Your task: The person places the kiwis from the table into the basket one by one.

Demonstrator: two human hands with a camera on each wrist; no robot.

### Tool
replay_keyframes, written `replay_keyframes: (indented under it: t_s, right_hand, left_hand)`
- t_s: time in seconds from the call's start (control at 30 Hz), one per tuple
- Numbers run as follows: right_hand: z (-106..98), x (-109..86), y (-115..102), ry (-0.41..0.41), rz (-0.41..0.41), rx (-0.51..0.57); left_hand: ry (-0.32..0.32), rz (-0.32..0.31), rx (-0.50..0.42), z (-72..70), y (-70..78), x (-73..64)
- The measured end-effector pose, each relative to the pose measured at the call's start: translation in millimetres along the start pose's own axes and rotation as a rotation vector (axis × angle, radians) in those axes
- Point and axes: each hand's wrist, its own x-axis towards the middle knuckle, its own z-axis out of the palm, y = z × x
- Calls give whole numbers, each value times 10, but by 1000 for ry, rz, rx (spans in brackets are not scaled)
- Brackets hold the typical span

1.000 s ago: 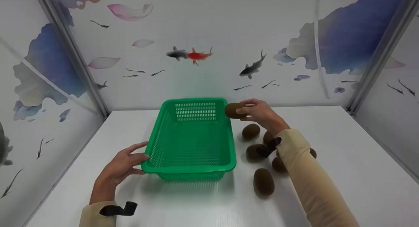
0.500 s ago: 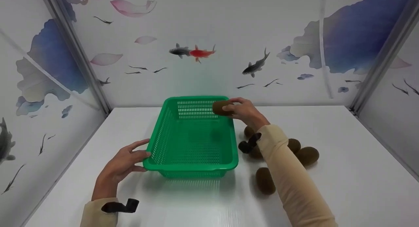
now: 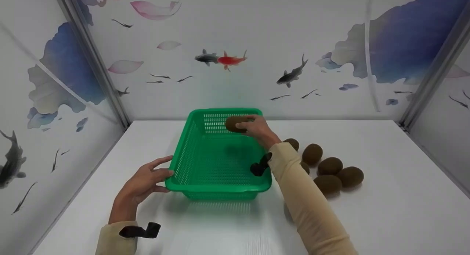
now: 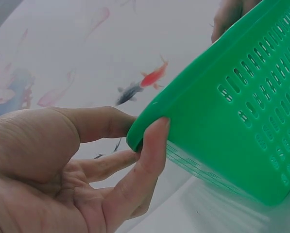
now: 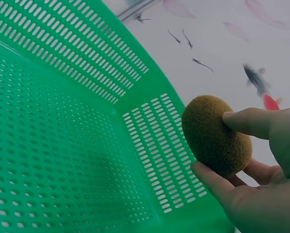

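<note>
My right hand (image 3: 258, 129) pinches a brown, fuzzy kiwi (image 3: 235, 124) over the far right part of a green plastic basket (image 3: 218, 189). Close up in the right wrist view, thumb and fingers hold the kiwi (image 5: 215, 136) by its sides, above the basket's perforated wall (image 5: 159, 150). No other fruit shows inside the basket. At the near left corner, my left hand (image 3: 147, 179) holds the basket's rim. The left wrist view has the thumb and fingers (image 4: 152, 150) on either side of that rim (image 4: 149, 111).
Several more kiwis (image 3: 330, 166) lie on the white table (image 3: 404, 211) right of the basket, some partly hidden by the right sleeve (image 3: 308, 200). White panels (image 3: 235, 23) printed with fish and petals enclose the table at the back and sides.
My right hand has carried the kiwi leftward, from beside the basket's right rim to over its inside. The left hand has stayed at the rim. The head view has shifted slightly.
</note>
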Motion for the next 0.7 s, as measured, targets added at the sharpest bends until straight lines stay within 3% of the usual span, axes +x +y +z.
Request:
replay_keyframes:
  t_s: [0.2,0.43,0.7]
  right_hand:
    - [136,56,94,28,50,-91]
    - [159,74,122,34,111,-242]
    - [174,115,97,39,192,-249]
  left_hand:
    - [4,-2,3,9,-7,2]
    - [11,-13,6,5,-3,-2]
    - [13,-19,9,-7,7,6]
